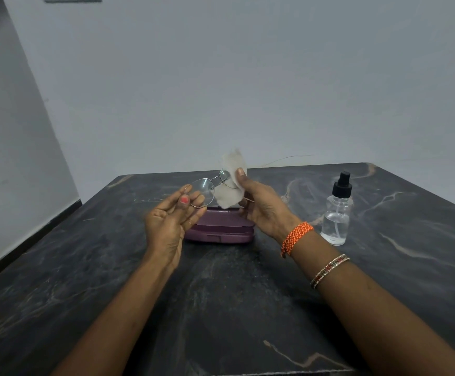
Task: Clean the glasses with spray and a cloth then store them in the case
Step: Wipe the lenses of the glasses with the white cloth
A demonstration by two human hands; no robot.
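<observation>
Pinching glasses (210, 187), left hand (170, 222); right hand (261, 204) presses cloth (230, 183) on lens.

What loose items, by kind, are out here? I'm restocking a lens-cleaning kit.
Wire-rimmed glasses: 1
Grey cleaning cloth: 1
Clear spray bottle: 1
Purple glasses case: 1
Total: 4

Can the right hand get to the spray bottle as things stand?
Probably not at once: the right hand is pinching the pale grey cloth onto a lens of the thin wire-framed glasses. The clear black-capped spray bottle stands unobstructed to its right.
</observation>
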